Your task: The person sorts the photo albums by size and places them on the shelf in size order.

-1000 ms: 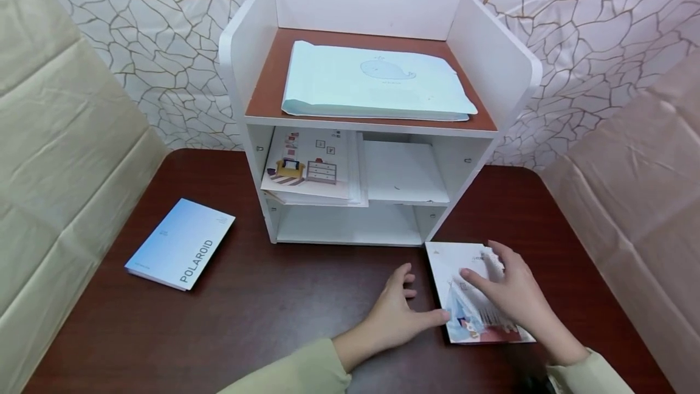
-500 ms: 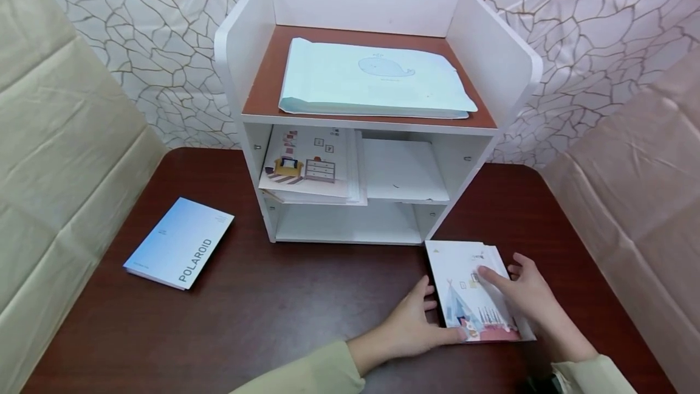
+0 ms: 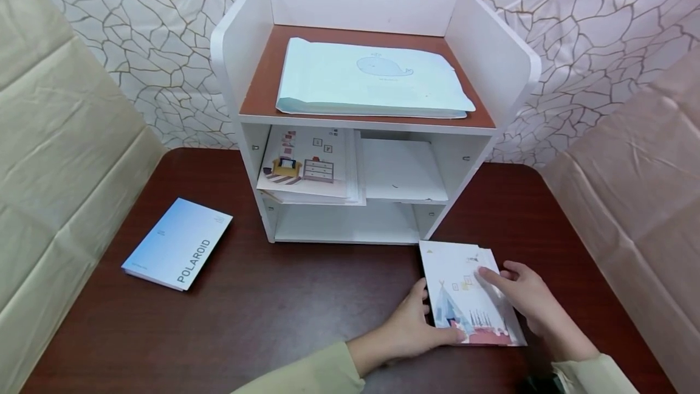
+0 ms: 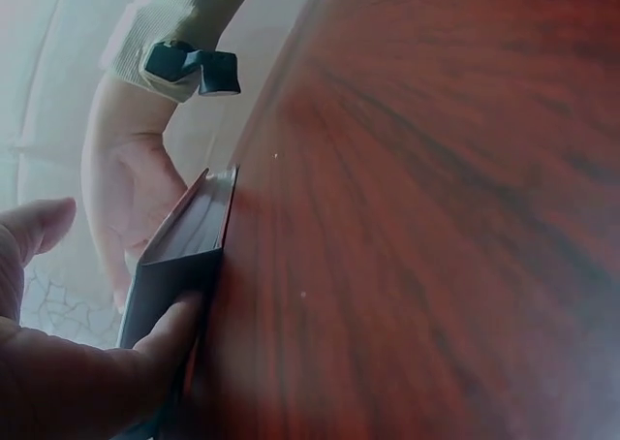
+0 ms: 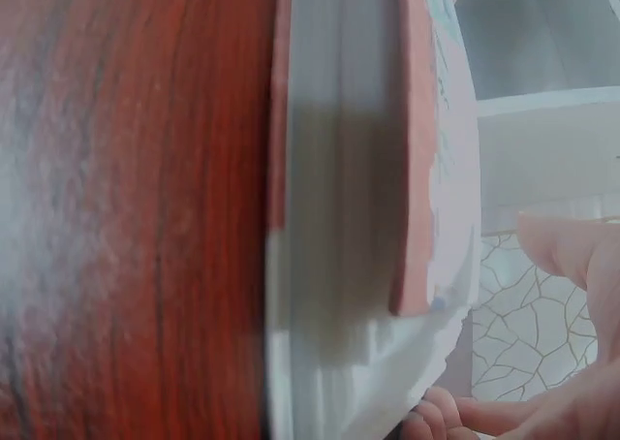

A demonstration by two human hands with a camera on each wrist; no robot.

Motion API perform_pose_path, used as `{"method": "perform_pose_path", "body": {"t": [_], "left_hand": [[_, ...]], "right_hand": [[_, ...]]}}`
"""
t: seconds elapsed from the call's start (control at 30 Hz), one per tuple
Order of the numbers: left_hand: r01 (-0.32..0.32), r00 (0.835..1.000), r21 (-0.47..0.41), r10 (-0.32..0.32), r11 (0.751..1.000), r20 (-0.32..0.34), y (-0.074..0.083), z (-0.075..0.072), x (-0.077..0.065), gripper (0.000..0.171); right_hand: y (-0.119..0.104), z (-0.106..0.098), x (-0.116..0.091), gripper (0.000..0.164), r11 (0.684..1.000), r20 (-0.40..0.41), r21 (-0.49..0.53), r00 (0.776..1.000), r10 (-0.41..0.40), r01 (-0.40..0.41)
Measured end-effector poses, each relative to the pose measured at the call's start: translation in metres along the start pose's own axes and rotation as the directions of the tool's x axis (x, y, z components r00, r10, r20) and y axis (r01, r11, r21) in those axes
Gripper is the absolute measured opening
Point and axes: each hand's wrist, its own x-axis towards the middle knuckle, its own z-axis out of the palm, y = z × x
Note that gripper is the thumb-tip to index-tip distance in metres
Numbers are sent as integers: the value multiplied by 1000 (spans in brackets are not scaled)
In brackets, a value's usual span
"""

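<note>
A white book (image 3: 465, 284) with a tent picture lies on the table at the right. My left hand (image 3: 407, 327) is at its left side; in the left wrist view, the fingers (image 4: 170, 338) press against the dark spine (image 4: 165, 290) while the thumb stands apart from the cover. My right hand (image 3: 522, 293) is at the opposite edge, thumb over the cover. In the right wrist view the page edges (image 5: 339, 169) face the camera, some bent fingers (image 5: 436, 416) show by the book's edge, and the right thumb stands off the cover. The other right fingers are hidden.
A white shelf unit (image 3: 350, 241) stands behind the book. A pale whale-print book (image 3: 377, 84) lies on top, several books (image 3: 306, 163) on its middle shelf. A blue POLAROID book (image 3: 177, 245) lies on the table (image 3: 295, 315) at left. Fabric walls enclose the sides and back.
My left hand has come right against the book's spine, and my right hand has moved down to its right edge. The book has shifted and turned slightly to the left.
</note>
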Motion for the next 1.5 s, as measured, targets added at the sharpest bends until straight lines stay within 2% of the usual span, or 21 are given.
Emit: {"method": "perform_pose_path", "body": {"t": [0.23,0.47,0.63,0.8,0.9,1.03,1.1,1.3,1.4,1.5], "left_hand": [[18,1000,-56,-18,998,-1,2,-6,-1,86],[40,999,-18,-39,999,8,3,-18,-7,85],[16,1000,29,-17,999,19,4,-26,-10,83],[16,1000,30,-16,999,18,7,-32,-14,82],[30,999,28,-30,999,13,9,-36,-17,80],[57,998,88,-55,994,-17,12,-41,-23,79],[70,997,90,-68,994,-22,14,-43,-27,77],[90,996,55,-90,994,1,22,-50,-36,72],[78,997,56,-78,995,-4,24,-55,-39,69],[43,999,15,-43,999,0,24,-58,-38,60]], "right_hand": [[-2,1,-2,109,999,27,31,999,21,-22],[-4,6,-8,95,1000,21,26,1000,-12,11],[-11,16,-13,93,989,-11,132,997,-70,71],[-19,22,-15,85,953,-8,283,993,-115,113],[-23,24,-17,84,941,-5,321,994,-109,105],[-28,26,-19,85,935,-1,340,994,-106,100],[-30,28,-20,83,929,6,353,993,-117,107],[-35,31,-22,70,911,-18,366,981,-195,188],[-39,32,-24,63,887,-46,385,965,-259,256],[-46,34,-28,53,851,-74,405,940,-333,333]]}}
